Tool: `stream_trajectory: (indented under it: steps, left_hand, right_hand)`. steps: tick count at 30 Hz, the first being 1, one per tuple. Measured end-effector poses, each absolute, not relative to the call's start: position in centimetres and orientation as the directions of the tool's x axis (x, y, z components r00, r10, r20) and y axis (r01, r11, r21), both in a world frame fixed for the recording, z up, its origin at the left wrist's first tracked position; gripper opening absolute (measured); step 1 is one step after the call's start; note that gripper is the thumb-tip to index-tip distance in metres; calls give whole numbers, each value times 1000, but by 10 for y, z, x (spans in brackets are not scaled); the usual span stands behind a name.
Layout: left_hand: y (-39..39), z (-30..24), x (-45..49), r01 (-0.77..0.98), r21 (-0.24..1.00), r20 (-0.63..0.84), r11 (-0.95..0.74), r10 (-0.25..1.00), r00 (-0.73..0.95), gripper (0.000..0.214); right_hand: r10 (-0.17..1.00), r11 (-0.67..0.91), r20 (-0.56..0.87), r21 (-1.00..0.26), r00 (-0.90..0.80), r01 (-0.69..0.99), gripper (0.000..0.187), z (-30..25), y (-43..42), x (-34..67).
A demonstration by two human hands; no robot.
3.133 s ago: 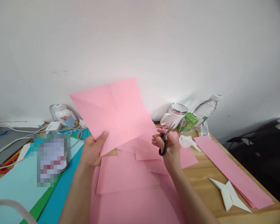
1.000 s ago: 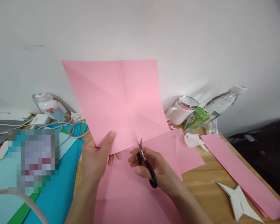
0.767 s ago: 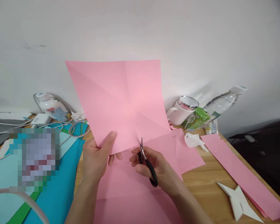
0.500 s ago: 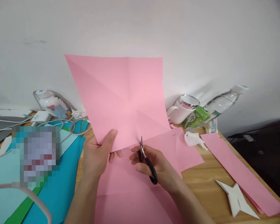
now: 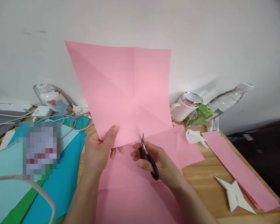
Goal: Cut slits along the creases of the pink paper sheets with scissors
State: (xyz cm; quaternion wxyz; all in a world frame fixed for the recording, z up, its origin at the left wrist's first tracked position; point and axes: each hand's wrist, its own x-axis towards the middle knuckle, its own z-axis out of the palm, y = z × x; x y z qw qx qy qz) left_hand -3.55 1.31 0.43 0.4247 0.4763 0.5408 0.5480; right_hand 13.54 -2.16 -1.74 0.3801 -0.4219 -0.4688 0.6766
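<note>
A creased pink paper sheet (image 5: 126,90) stands upright in front of me, pinched at its lower left edge by my left hand (image 5: 100,149), thumb on the front. My right hand (image 5: 157,161) grips small black-handled scissors (image 5: 147,155). Their blades point up and meet the sheet's bottom edge near the middle fold line. More pink sheets (image 5: 130,199) lie flat on the desk under both hands.
Blue and green paper (image 5: 60,186) covers the desk's left side, beside cables and a white charger (image 5: 40,112). At the back right stand a white mug (image 5: 185,107), a green carton (image 5: 196,115) and a water bottle (image 5: 226,99). A pink strip (image 5: 238,171) and a white paper star (image 5: 235,196) lie at the right.
The pink sheet has been raised and tipped more upright. My right hand brought the scissors from the sheet's right side to its bottom edge and has held them there for the last second.
</note>
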Motion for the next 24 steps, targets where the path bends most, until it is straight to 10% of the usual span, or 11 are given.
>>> stream_trajectory:
  steps: [24]
  left_hand:
    - [12,4,-37,49,998,53,-44,982,-183,31]
  right_hand:
    - [911,-261,-198,-956,-363,-132,37,-19,-23,136]
